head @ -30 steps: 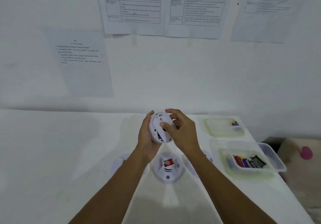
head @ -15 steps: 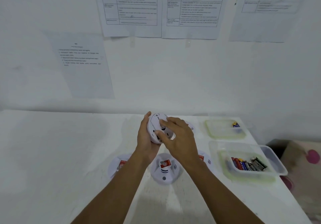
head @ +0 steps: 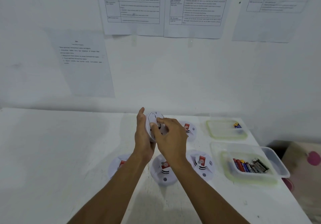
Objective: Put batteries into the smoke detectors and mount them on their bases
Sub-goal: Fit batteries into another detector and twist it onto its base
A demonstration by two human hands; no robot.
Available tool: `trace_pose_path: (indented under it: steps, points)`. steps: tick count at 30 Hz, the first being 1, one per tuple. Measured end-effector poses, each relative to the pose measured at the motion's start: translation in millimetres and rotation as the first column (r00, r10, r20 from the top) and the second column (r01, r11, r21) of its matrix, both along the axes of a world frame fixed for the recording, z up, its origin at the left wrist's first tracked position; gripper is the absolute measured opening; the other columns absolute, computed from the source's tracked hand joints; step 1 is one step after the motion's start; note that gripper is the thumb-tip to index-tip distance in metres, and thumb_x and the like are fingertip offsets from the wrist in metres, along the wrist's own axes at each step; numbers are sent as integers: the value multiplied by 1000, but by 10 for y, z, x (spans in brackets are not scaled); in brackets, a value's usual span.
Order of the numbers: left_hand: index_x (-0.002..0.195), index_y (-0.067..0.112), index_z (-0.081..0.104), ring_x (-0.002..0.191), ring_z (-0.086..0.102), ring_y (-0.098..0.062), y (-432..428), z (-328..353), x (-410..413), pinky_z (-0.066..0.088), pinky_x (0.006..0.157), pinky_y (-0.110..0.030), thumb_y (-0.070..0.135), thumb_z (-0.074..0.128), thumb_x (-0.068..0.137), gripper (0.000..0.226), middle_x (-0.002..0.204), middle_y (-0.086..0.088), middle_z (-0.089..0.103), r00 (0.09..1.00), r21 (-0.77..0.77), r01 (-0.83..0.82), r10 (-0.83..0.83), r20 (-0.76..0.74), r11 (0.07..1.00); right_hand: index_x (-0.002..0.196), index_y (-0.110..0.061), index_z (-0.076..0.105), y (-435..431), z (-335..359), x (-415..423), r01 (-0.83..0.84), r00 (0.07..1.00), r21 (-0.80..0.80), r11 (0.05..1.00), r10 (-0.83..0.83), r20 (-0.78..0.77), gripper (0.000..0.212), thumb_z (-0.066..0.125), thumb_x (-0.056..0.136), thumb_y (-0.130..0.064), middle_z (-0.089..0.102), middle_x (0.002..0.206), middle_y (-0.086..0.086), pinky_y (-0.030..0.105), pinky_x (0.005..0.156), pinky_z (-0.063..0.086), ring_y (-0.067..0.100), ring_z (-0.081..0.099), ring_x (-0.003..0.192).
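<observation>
Left hand grips smoke detector on edge, back exposed; right hand pinches at battery slot, contents unclear.

Five smoke detectors: one held up, three in a near row on the counter at left, middle and right, one farther back. Two plastic trays: far, near. Four paper sheets on the wall. Batteries too blurred for counting.
</observation>
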State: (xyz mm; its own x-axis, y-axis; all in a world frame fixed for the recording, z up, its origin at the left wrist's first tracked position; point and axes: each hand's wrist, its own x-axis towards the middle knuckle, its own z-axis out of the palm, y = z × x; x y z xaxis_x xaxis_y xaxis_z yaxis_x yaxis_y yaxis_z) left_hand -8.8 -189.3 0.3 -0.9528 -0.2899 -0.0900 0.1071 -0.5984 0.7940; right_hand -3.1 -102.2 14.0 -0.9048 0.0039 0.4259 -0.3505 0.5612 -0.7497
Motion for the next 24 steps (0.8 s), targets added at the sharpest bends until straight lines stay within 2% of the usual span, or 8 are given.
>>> trace_pose_path:
  steps: [3, 7, 11, 15, 19, 22, 23, 24]
  points:
    - [136, 41, 50, 112, 66, -25, -38, 15, -5, 56, 87, -37, 45, 43, 101, 37, 125, -2, 68, 1000, 14, 31, -31, -2, 999, 114, -22, 70, 0, -36, 12, -47, 999, 28, 998, 47, -16, 33, 62, 89, -42, 64, 121, 1, 18, 88, 42, 14, 58, 108]
    - [136, 39, 51, 117, 62, -31, -70, 95, -39, 53, 95, -44, 47, 44, 99, 39, 131, -8, 63, 997, 31, 75, -75, -6, 997, 118, -21, 69, 40, -19, -5, -70, 992, 106, 992, 80, -98, 37, 59, 89, -41, 61, 127, 3, 22, 91, 38, 17, 55, 114]
    - [133, 43, 50, 116, 63, -25, -35, 127, -65, 56, 89, -39, 46, 39, 101, 34, 131, -1, 61, 999, -83, 19, -22, -34, 996, 117, -22, 69, 5, 33, -24, -49, 998, 16, 999, 49, -42, 37, 59, 89, -44, 64, 122, 1, 32, 93, 51, 16, 60, 108]
    - [131, 46, 50, 115, 63, -22, -42, 86, -73, 58, 85, -35, 46, 38, 102, 32, 131, 2, 61, 999, -155, -18, 10, -48, 988, 114, -21, 70, -47, 21, 1, -13, 1000, -62, 998, 13, -7, 31, 63, 91, -40, 67, 116, 2, 26, 88, 51, 15, 62, 104]
    - [135, 44, 45, 114, 63, -23, -109, 54, -82, 58, 77, -32, 50, 36, 101, 36, 131, -1, 60, 999, -211, 5, -15, -45, 978, 114, -21, 70, -32, 33, -43, -65, 997, -106, 992, 69, 29, 32, 64, 89, -40, 69, 111, -1, 34, 86, 55, 12, 64, 97]
    - [135, 46, 37, 120, 58, -24, -195, 72, -144, 51, 98, -47, 70, 27, 92, 51, 136, -1, 56, 1000, -369, 26, -25, 6, 929, 124, -27, 61, 70, 152, -125, -128, 973, -131, 983, 150, 173, 38, 62, 90, -45, 70, 110, -6, 20, 76, 55, 4, 66, 90]
    - [135, 44, 35, 120, 57, -22, -212, 94, -149, 47, 102, -47, 74, 23, 89, 57, 138, 0, 55, 999, -431, 43, -44, 7, 901, 129, -30, 55, 111, 193, -156, -159, 942, -229, 960, 217, 255, 43, 62, 90, -46, 70, 110, -5, 17, 71, 56, 5, 68, 88]
    - [136, 41, 34, 119, 57, -17, -221, 126, -147, 47, 102, -41, 77, 21, 86, 62, 139, 1, 54, 997, -489, 56, -72, -15, 871, 133, -35, 50, 139, 230, -178, -176, 894, -365, 914, 304, 330, 48, 64, 89, -46, 69, 109, -2, 22, 69, 59, 8, 70, 88]
